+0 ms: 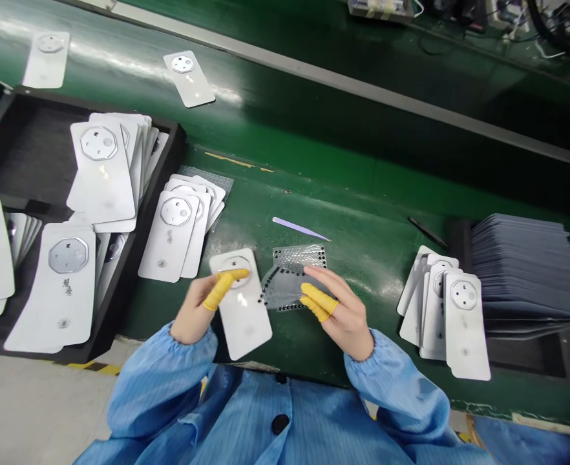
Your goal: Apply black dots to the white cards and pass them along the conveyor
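My left hand (205, 300), with yellow finger cots on, has its fingers stretched out over the top of a white rounded card-like panel (246, 320). This panel lies tilted on the bench and bears an octagonal silver window with small dark holes. My right hand (338, 310) hovers over clear plastic sheets (285, 287) edged with rows of small black dots. Its two yellow-covered fingertips are pinched together; whatever is between them is too small to make out. Behind the sheets lie purple tweezers (302, 228).
Similar panels are stacked at left (168, 232), in a black tray (181, 139), and at right (464, 329). A dense row of dark grey sheets (527, 265) stands at the far right, near a black pen-like tool (428, 232). Two panels lie at the back (190, 81).
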A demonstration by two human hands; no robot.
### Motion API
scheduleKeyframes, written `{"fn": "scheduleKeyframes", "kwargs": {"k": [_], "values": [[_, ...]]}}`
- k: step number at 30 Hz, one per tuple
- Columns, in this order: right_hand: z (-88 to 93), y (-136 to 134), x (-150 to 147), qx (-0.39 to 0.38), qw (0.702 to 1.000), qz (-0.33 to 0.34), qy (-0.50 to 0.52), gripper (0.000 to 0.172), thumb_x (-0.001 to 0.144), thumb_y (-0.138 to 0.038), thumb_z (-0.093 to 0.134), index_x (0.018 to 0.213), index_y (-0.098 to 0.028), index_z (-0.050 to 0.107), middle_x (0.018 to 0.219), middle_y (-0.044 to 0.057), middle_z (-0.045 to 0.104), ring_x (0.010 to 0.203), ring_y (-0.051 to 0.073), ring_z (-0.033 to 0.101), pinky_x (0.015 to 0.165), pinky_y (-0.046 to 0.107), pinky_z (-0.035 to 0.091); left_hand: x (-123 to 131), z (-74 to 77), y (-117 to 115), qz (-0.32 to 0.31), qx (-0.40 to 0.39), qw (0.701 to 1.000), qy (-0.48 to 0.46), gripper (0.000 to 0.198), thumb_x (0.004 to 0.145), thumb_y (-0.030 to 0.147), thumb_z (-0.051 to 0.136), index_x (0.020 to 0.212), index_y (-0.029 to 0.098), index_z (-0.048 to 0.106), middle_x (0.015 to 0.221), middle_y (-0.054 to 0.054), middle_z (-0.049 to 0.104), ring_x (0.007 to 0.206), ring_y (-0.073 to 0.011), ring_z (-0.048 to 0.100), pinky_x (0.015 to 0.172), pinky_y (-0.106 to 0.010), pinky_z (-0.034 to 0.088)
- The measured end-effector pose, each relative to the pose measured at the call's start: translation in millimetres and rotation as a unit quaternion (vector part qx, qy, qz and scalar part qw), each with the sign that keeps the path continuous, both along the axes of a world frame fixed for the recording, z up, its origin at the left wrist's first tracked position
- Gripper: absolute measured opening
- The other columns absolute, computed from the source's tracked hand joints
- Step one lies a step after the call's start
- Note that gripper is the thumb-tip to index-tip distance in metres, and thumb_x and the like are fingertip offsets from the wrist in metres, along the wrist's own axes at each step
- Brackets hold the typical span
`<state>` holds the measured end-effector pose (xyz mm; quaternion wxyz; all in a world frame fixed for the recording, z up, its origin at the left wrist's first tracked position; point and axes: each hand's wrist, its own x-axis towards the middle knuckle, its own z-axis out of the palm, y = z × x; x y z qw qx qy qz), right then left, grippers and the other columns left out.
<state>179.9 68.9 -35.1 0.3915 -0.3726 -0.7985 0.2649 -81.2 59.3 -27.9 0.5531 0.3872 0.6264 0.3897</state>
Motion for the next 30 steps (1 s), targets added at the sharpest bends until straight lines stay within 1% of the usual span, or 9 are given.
{"fn": "scheduleKeyframes", "kwargs": {"k": [2, 5, 7, 10, 14, 19, 25, 28, 30], "values": [[8.1, 4, 11, 0.014, 0.999, 0.031, -0.040, 0.042, 0.086, -0.005, 0.059, 0.125, -0.020, 0.056, 0.133, 0.016, 0.058, 0.128, 0.025, 0.051, 0.102, 0.052, 0.049, 18, 4.5, 1, -0.061, -0.020, 0.995, -0.071, 0.045, 0.070, 0.055, 0.074, 0.089, 0.015, 0.079, 0.089, -0.013, 0.078, 0.082, -0.0313, 0.073, 0.074, -0.042, 0.061], [13.0, 8, 21, 0.015, 0.991, 0.060, -0.122, 0.039, 0.089, -0.007, 0.055, 0.126, -0.020, 0.055, 0.137, 0.017, 0.054, 0.135, 0.026, 0.044, 0.106, 0.058, 0.041, 38, 9.9, 1, -0.090, -0.032, 0.992, -0.088, 0.036, 0.066, 0.046, 0.080, 0.080, 0.013, 0.079, 0.078, -0.013, 0.078, 0.067, -0.0275, 0.073, 0.060, -0.037, 0.061], [14.7, 9, 20, 0.011, 0.990, 0.038, -0.137, 0.037, 0.089, -0.010, 0.055, 0.125, -0.020, 0.054, 0.138, 0.017, 0.053, 0.135, 0.027, 0.043, 0.107, 0.060, 0.039, 46, 10.1, 0, -0.086, -0.032, 0.993, -0.080, 0.031, 0.068, 0.042, 0.079, 0.079, 0.012, 0.079, 0.078, -0.013, 0.078, 0.069, -0.0266, 0.073, 0.062, -0.036, 0.061], [16.6, 9, 5, 0.016, 0.996, 0.003, -0.087, 0.033, 0.087, -0.010, 0.060, 0.119, -0.020, 0.057, 0.125, 0.014, 0.060, 0.122, 0.024, 0.054, 0.103, 0.053, 0.046, 51, 5.7, -4, -0.073, -0.023, 0.996, -0.055, 0.028, 0.073, 0.038, 0.075, 0.082, 0.012, 0.078, 0.081, -0.013, 0.078, 0.075, -0.0266, 0.073, 0.065, -0.035, 0.061], [11.4, 6, -24, 0.038, 0.996, 0.043, -0.071, 0.020, 0.088, -0.006, 0.054, 0.105, -0.014, 0.060, 0.104, 0.012, 0.066, 0.099, 0.020, 0.062, 0.094, 0.044, 0.054, 55, -0.7, -10, -0.088, 0.002, 0.996, -0.021, 0.021, 0.074, 0.030, 0.073, 0.086, 0.013, 0.078, 0.072, -0.008, 0.076, 0.072, -0.0260, 0.073, 0.064, -0.034, 0.060], [-7.6, 2, -37, 0.046, 0.994, 0.055, -0.078, 0.022, 0.090, -0.005, 0.046, 0.108, -0.012, 0.057, 0.106, 0.015, 0.063, 0.101, 0.020, 0.062, 0.082, 0.035, 0.058, 54, -6.5, -14, -0.110, 0.040, 0.992, 0.040, 0.020, 0.073, 0.022, 0.069, 0.090, 0.019, 0.078, 0.080, -0.006, 0.077, 0.080, -0.0268, 0.073, 0.070, -0.034, 0.059], [-30.3, 2, -44, -0.074, 0.997, -0.017, 0.012, 0.014, 0.093, -0.013, 0.048, 0.104, -0.016, 0.056, 0.099, 0.009, 0.062, 0.094, 0.015, 0.062, 0.081, 0.030, 0.056, 48, -18.7, -13, -0.116, 0.049, 0.990, 0.064, 0.017, 0.072, 0.027, 0.070, 0.085, 0.019, 0.079, 0.085, -0.009, 0.078, 0.081, -0.0284, 0.074, 0.078, -0.039, 0.059], [-37.4, 3, -45, -0.062, 0.997, -0.045, 0.016, 0.014, 0.093, -0.014, 0.048, 0.103, -0.017, 0.057, 0.098, 0.009, 0.061, 0.093, 0.016, 0.061, 0.079, 0.031, 0.055, 31, -18.0, -12, -0.127, 0.043, 0.990, 0.042, 0.028, 0.076, 0.033, 0.069, 0.096, 0.014, 0.076, 0.094, -0.013, 0.077, 0.087, -0.0294, 0.073, 0.079, -0.039, 0.059], [-38.1, 3, -44, -0.044, 0.998, -0.051, 0.018, 0.016, 0.092, -0.014, 0.050, 0.105, -0.018, 0.059, 0.098, 0.009, 0.062, 0.093, 0.017, 0.061, 0.079, 0.032, 0.055, 14, -11.6, -14, -0.097, 0.050, 0.993, 0.035, 0.039, 0.078, 0.035, 0.069, 0.109, 0.010, 0.071, 0.108, -0.017, 0.074, 0.097, -0.0309, 0.071, 0.082, -0.038, 0.059]]}}
